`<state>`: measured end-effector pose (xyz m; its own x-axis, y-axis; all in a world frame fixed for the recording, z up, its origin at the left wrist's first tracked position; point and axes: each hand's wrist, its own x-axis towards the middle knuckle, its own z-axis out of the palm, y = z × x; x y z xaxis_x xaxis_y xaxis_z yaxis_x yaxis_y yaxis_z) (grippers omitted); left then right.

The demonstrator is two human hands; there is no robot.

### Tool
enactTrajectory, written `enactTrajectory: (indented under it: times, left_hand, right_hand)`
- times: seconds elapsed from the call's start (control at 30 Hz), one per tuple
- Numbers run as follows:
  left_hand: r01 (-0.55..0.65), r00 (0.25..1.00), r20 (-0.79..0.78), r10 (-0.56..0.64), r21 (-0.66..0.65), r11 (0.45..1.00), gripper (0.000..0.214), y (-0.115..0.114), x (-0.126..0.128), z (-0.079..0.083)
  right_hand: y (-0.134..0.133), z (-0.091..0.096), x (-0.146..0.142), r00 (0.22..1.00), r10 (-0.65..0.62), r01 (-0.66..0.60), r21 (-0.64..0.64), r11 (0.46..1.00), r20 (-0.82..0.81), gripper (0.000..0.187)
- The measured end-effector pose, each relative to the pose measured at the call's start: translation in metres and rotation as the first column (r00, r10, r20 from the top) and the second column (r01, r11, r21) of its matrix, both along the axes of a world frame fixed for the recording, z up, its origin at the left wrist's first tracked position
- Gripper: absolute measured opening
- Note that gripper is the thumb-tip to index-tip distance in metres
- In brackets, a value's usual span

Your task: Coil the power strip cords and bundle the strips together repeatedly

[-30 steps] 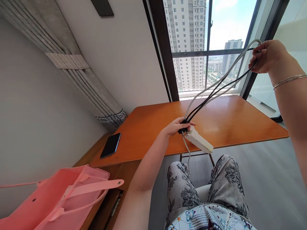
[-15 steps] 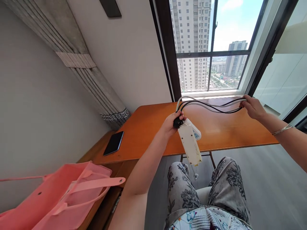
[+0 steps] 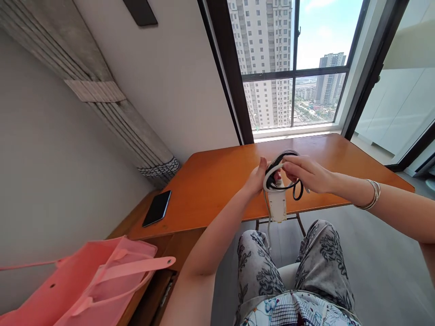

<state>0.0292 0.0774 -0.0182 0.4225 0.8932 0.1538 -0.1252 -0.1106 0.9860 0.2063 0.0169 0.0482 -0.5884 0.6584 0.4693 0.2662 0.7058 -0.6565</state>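
My left hand (image 3: 257, 177) is closed around a bundle of black and white cables (image 3: 268, 181) above the table. A white power strip (image 3: 277, 206) hangs below that bundle, its lower end past the table's front edge. Opposite, my right hand (image 3: 307, 173) pinches the looped cables, with the two hands close together. A small black loop (image 3: 298, 190) sticks out under the right fingers. One thin pale cord dangles toward my knees. The fingers and coils partly cover the top of the strip.
An orange-brown wooden table (image 3: 210, 181) stands before me beneath a window (image 3: 294, 72). On its left lies a black phone (image 3: 157, 208). A pink bag (image 3: 102, 280) sits at lower left. A grey curtain (image 3: 112, 108) hangs along the left wall.
My right hand has moved left to my left hand, and the stretched cables are now folded into a coil. The power strip hangs more upright. The view has shifted slightly.
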Motion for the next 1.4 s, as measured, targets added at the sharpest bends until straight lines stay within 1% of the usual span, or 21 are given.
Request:
enactTrajectory:
  times: [0.07, 0.1, 0.17, 0.23, 0.3, 0.4, 0.47, 0.53, 0.6, 0.67, 0.73, 0.77, 0.8, 0.87, 0.9, 0.93, 1.0, 1.1, 1.2, 1.3, 1.4]
  left_hand:
    - [0.051, 0.998, 0.027, -0.051, 0.014, 0.999, 0.095, -0.004, 0.004, -0.002]
    - [0.066, 0.997, 0.042, -0.067, 0.014, 0.998, 0.099, -0.005, 0.005, -0.003]
    - [0.056, 0.997, 0.053, -0.058, 0.035, 0.998, 0.105, -0.008, 0.007, -0.005]
    - [0.021, 1.0, 0.0, -0.021, 0.114, 0.993, 0.099, -0.01, 0.01, -0.006]
    - [-0.025, 0.993, -0.111, 0.05, 0.22, 0.975, 0.081, -0.012, 0.015, -0.006]
    - [-0.07, 0.957, -0.248, 0.149, 0.301, 0.951, 0.057, -0.015, 0.023, -0.006]
    - [-0.075, 0.944, -0.283, 0.171, 0.32, 0.945, 0.045, -0.017, 0.027, -0.006]
    - [-0.072, 0.939, -0.294, 0.181, 0.348, 0.935, 0.037, -0.018, 0.028, -0.007]
    - [-0.078, 0.934, -0.3, 0.196, 0.363, 0.929, 0.034, -0.018, 0.027, -0.009]
    - [-0.088, 0.93, -0.304, 0.207, 0.362, 0.928, 0.034, -0.018, 0.024, -0.011]
    - [-0.09, 0.933, -0.297, 0.203, 0.356, 0.93, 0.035, -0.019, 0.021, -0.012]
    - [-0.086, 0.937, -0.287, 0.197, 0.357, 0.93, 0.035, -0.02, 0.02, -0.013]
    - [-0.084, 0.942, -0.275, 0.192, 0.361, 0.929, 0.036, -0.021, 0.019, -0.013]
    - [-0.076, 0.946, -0.266, 0.185, 0.375, 0.924, 0.037, -0.022, 0.017, -0.014]
    - [-0.076, 0.945, -0.268, 0.189, 0.383, 0.921, 0.038, -0.022, 0.016, -0.015]
    - [-0.08, 0.942, -0.272, 0.198, 0.39, 0.917, 0.04, -0.022, 0.016, -0.016]
    - [-0.088, 0.937, -0.278, 0.211, 0.396, 0.914, 0.043, -0.018, 0.015, -0.022]
    - [-0.109, 0.947, -0.242, 0.212, 0.381, 0.918, 0.05, -0.01, 0.013, -0.03]
    - [-0.123, 0.954, -0.214, 0.209, 0.354, 0.927, 0.052, -0.008, 0.012, -0.031]
    - [-0.094, 0.937, -0.282, 0.206, 0.363, 0.927, 0.046, -0.014, 0.011, -0.025]
    - [-0.101, 0.901, -0.366, 0.235, 0.349, 0.932, 0.04, -0.02, 0.012, -0.019]
  right_hand:
    - [0.01, 0.004, -0.013, 0.961, -0.063, 0.006, -0.21, 0.978, -0.269, 0.054]
    - [0.015, 0.006, -0.018, 0.92, -0.111, -0.006, -0.295, 0.955, -0.377, 0.055]
    - [0.026, 0.009, -0.027, 0.813, -0.229, -0.017, -0.414, 0.91, -0.536, 0.056]
    - [0.034, 0.01, -0.034, 0.704, -0.341, -0.002, -0.482, 0.876, -0.623, 0.055]
    - [0.039, 0.008, -0.04, 0.617, -0.414, 0.01, -0.519, 0.854, -0.669, 0.052]
    - [0.044, 0.003, -0.047, 0.533, -0.462, -0.007, -0.55, 0.835, -0.709, 0.048]
    - [0.046, 0.001, -0.049, 0.509, -0.474, -0.034, -0.566, 0.823, -0.719, 0.043]
    - [0.048, 0.001, -0.045, 0.519, -0.483, -0.057, -0.592, 0.804, -0.705, 0.039]
    - [0.048, 0.004, -0.037, 0.564, -0.491, -0.062, -0.627, 0.776, -0.664, 0.033]
    - [0.049, 0.009, -0.023, 0.677, -0.466, -0.028, -0.654, 0.756, -0.569, 0.027]
    - [0.053, 0.012, -0.007, 0.814, -0.417, 0.081, -0.633, 0.77, -0.404, 0.023]
    - [0.055, 0.012, 0.001, 0.86, -0.407, 0.155, -0.603, 0.783, -0.308, 0.022]
    - [0.058, 0.011, 0.008, 0.879, -0.418, 0.22, -0.583, 0.782, -0.228, 0.023]
    - [0.061, 0.005, 0.018, 0.87, -0.47, 0.307, -0.583, 0.752, -0.148, 0.027]
    - [0.061, 0.001, 0.02, 0.857, -0.492, 0.32, -0.592, 0.74, -0.152, 0.029]
    - [0.06, -0.004, 0.021, 0.846, -0.503, 0.317, -0.591, 0.742, -0.178, 0.031]
    - [0.053, -0.012, 0.019, 0.827, -0.492, 0.291, -0.54, 0.789, -0.273, 0.035]
    - [0.038, -0.021, 0.011, 0.8, -0.431, 0.235, -0.443, 0.865, -0.418, 0.04]
    - [0.029, -0.027, 0.005, 0.771, -0.4, 0.221, -0.381, 0.898, -0.496, 0.043]
    - [0.032, -0.035, 0.005, 0.797, -0.39, 0.208, -0.398, 0.894, -0.461, 0.046]
    - [0.046, -0.048, 0.01, 0.834, -0.407, 0.206, -0.473, 0.857, -0.374, 0.05]
